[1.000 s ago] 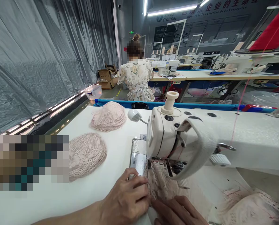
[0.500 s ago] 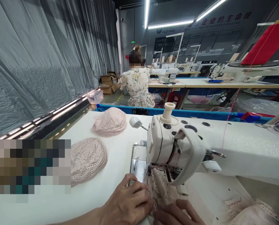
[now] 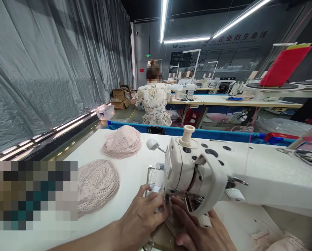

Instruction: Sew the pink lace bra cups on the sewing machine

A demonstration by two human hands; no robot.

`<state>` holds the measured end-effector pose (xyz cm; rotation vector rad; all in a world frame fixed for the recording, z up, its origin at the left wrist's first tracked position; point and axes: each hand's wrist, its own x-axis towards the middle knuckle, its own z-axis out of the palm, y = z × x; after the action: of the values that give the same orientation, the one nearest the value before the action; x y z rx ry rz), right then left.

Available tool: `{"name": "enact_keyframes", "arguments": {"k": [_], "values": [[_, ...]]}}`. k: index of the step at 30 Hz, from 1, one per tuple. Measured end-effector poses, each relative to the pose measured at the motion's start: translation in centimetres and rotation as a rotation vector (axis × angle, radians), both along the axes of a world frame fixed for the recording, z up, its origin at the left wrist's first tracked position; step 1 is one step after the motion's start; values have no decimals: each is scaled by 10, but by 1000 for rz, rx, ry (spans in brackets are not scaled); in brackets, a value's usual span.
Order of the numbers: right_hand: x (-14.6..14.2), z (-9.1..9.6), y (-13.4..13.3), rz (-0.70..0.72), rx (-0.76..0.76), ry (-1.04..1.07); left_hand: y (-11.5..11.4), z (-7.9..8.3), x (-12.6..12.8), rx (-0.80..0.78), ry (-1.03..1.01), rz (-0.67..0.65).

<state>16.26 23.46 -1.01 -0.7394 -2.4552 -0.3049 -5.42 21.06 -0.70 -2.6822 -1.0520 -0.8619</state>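
My left hand (image 3: 145, 214) lies left of the presser foot of the white sewing machine (image 3: 190, 167), its fingers curled down on a piece of pale pink lace fabric (image 3: 172, 221). From the right, my right hand (image 3: 200, 226) reaches under the machine head with its fingers close together, holding the same lace beside the needle area. Most of the lace is hidden by my fingers and the machine. To the left, a pile of lace cups (image 3: 99, 186) and a second pile of pink cups (image 3: 122, 141) rest on the white table (image 3: 93, 223).
More lace pieces (image 3: 284, 242) lie at the lower right. A blue cloth trough (image 3: 130, 126) runs along the table's far edge. Beyond it, a person in a floral dress (image 3: 156, 101) sits at another sewing table (image 3: 210, 100). A red thread cone (image 3: 285, 64) stands at the right.
My right hand has moved forward and up beside the needle, its fingers now stretched out. The lace that was bunched under the machine head is now mostly covered. The view has tilted slightly up.
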Motion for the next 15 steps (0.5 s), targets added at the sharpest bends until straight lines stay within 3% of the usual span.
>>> {"name": "enact_keyframes", "arguments": {"k": [8, 10, 15], "values": [[0, -48, 10, -103, 25, 91, 6, -1, -1, 29, -9, 13], [4, -44, 11, -56, 60, 41, 4, 2, 0, 42, -3, 9], [20, -12, 5, 160, 105, -247, -1, 9, 1, 89, 41, 10]]}}
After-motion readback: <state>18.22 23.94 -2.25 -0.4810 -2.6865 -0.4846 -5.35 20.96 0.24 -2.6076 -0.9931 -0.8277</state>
